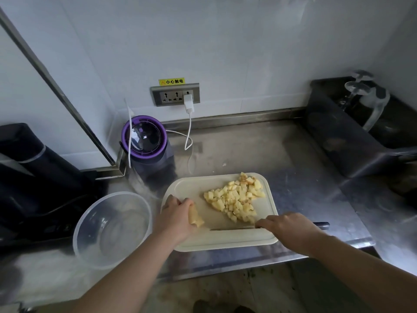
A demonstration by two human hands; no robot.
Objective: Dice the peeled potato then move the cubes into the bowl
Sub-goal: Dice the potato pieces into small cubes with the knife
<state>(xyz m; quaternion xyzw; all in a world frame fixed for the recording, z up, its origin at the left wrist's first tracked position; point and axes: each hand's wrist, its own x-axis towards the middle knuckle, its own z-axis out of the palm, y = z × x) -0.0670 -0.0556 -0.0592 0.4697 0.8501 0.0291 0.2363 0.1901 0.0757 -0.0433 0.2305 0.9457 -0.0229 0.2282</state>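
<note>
Most potato is already cubes point(235, 197) on the board point(194, 188); the bowl point(94, 249) is empty. Left hand point(174, 216) grasps the last strips point(195, 218), right hand point(286, 227) grips the knife point(232, 228).

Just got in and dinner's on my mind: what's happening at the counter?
A person is dicing potato on the cutting board. The left hand holds the uncut potato piece; the right hand grips the knife beside it. A pile of cubes sits on the board; the clear bowl holds none yet.
</note>
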